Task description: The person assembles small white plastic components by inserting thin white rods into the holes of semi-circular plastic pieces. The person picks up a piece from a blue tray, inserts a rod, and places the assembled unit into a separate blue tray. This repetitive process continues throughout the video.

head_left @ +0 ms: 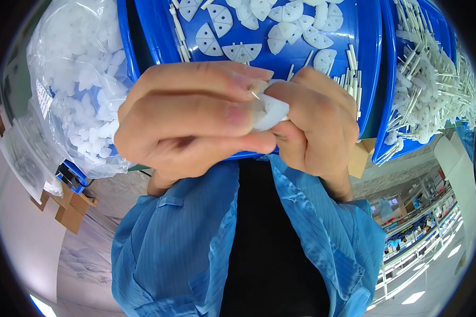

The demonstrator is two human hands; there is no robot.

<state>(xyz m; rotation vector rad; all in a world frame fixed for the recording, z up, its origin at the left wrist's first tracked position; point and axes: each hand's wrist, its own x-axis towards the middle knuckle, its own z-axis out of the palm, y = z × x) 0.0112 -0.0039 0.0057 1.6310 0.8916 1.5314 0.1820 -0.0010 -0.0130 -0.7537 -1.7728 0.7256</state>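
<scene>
Both my hands meet over the near part of a blue tray (369, 63). Between them is a small white plastic part (273, 112), its far side hidden by my fingers. My left hand (195, 113) is closed, pinching the part from the left, with a thin shiny pin tip (255, 95) showing by the fingertips. My right hand (320, 119) is closed too, thumb and fingers gripping the part from the right. Beyond the hands, several white fan-shaped plastic pieces with holes (241, 52) lie in the tray. Loose white rods (353, 58) lie along its right side.
On the left a clear plastic bag (84, 84) holds many white pieces. A second blue bin (382, 138) on the right is heaped with white pieces with rods (426, 79). Cardboard boxes (71, 211) stand at lower left, and shelving (420, 238) is at lower right.
</scene>
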